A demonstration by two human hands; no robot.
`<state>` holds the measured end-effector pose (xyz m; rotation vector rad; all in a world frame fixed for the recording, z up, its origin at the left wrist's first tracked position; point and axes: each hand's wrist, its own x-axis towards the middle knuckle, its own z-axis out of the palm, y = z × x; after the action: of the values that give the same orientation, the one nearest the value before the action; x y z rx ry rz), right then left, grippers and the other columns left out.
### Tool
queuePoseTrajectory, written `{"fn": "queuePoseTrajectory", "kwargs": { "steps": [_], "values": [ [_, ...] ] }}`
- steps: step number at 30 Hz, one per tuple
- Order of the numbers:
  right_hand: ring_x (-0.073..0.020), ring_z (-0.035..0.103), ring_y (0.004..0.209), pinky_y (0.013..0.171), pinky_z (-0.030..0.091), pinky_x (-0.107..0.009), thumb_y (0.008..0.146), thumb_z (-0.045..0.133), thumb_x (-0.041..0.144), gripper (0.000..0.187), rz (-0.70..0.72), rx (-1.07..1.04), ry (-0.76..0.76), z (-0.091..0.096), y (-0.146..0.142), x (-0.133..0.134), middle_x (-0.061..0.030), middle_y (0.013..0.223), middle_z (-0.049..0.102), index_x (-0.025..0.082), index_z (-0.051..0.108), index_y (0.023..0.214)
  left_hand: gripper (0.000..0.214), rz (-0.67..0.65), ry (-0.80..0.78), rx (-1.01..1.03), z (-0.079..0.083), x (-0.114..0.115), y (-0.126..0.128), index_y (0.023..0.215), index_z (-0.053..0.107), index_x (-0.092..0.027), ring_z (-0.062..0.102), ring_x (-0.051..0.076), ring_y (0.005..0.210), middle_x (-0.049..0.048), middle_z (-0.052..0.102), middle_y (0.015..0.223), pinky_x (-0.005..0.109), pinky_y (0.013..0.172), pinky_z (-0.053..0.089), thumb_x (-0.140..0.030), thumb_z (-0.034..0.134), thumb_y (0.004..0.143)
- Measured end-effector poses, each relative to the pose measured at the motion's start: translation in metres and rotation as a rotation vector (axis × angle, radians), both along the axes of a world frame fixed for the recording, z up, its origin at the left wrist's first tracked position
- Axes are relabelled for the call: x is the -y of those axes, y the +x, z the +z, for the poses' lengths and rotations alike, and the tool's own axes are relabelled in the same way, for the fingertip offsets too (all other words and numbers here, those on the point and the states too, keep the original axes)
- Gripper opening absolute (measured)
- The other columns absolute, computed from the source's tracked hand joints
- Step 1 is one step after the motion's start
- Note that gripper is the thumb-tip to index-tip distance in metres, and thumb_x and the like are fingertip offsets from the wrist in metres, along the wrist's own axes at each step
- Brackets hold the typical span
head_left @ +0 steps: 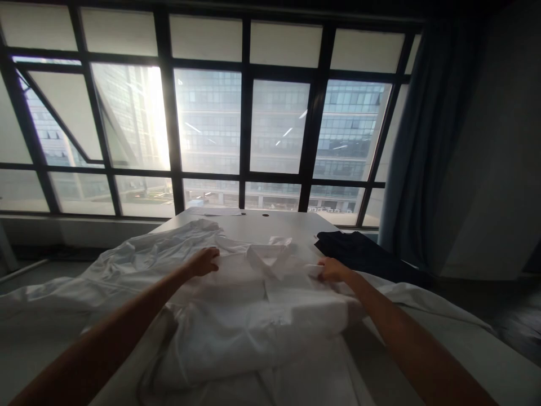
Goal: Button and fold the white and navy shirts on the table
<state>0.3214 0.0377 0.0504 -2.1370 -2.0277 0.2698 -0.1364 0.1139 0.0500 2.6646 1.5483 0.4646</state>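
A white collared shirt (245,299) is spread in front of me, its collar (267,260) towards the far end of the table. My left hand (205,262) is closed on the shirt near its left shoulder as I see it. On the other side, my right hand (333,270) grips the right shoulder. Both arms reach forward, and the cloth between them is smeared by motion. The near part of the shirt bulges in loose folds and hangs towards me. Fingertips of both hands are partly hidden by the fabric.
Crumpled white cloth (127,254) lies along the left of the white table (249,224). A dark folded garment (363,251) rests at the right, with more white fabric (426,299) in front of it. Beyond stand black-framed windows (276,124) and a blue curtain (426,146).
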Motion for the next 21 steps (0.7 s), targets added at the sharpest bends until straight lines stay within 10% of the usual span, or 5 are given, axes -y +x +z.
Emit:
{"fn": "queuePoseTrajectory", "kwargs": {
  "steps": [9,14,18,21],
  "values": [
    [-0.0230,0.062,0.086,0.074,0.045,-0.028,0.068,0.072,0.030,0.020,0.171,-0.068,0.080,0.084,0.029,-0.044,-0.0072,0.091,0.069,0.015,0.067,0.081,0.046,-0.140,-0.033,0.118,0.077,-0.031,-0.018,0.085,0.060,-0.019,0.060,0.020,0.078,0.0034,0.066,0.085,0.029,0.070,0.047,-0.062,0.045,0.084],
    [-0.0264,0.061,0.095,0.082,0.045,-0.033,0.073,0.072,0.038,0.035,-0.058,0.073,0.264,0.127,0.025,-0.109,-0.0100,0.101,0.068,0.015,0.066,0.099,0.050,0.202,0.145,0.022,0.117,-0.096,0.007,0.091,0.064,-0.016,0.062,0.025,0.088,0.0092,0.067,0.091,0.033,0.079,0.047,-0.060,0.042,0.090],
    [-0.0377,0.049,0.118,0.100,0.032,-0.051,0.084,0.061,0.033,0.048,-0.416,0.297,0.580,0.111,-0.024,-0.141,-0.0243,0.125,0.056,0.007,0.055,0.125,0.041,0.511,0.281,0.033,0.110,-0.124,0.051,0.121,0.058,-0.011,0.053,0.035,0.116,0.0211,0.060,0.122,0.049,0.096,0.039,-0.037,0.037,0.096],
    [-0.0371,0.049,0.119,0.101,0.031,-0.051,0.088,0.055,0.035,0.046,-0.270,0.275,0.449,0.074,-0.065,-0.136,-0.0246,0.128,0.053,0.008,0.056,0.125,0.043,0.418,0.174,-0.047,0.083,-0.115,0.080,0.121,0.060,-0.011,0.054,0.035,0.116,0.0208,0.060,0.125,0.050,0.095,0.040,-0.037,0.037,0.096]
  ]
}}
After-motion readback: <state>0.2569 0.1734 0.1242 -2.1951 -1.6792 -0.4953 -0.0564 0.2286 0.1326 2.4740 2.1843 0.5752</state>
